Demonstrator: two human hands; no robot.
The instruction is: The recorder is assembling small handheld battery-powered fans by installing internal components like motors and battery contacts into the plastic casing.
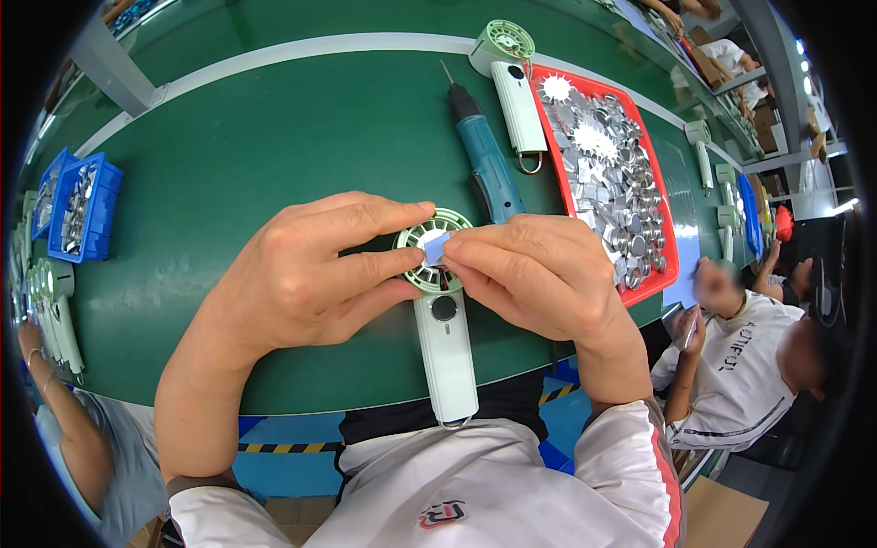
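A small handheld fan (446, 352) with a white handle and a pale green round grille lies on the green table in front of me, handle toward my body. My left hand (320, 269) has its fingers closed about the left side of the fan head, holding it. Between the thumb and finger of my right hand (539, 269) is a small bluish-white film piece (436, 249), pinched over the middle of the grille. Part of the fan head is hidden by my fingers.
Beyond my right hand lies a teal electric screwdriver (491, 164). A red tray (671, 233) of silvery metal parts stands to the right, beside another fan (519, 105). Blue bins (102, 219) and more fans (59, 320) are at the left. A co-worker (740, 365) sits at right.
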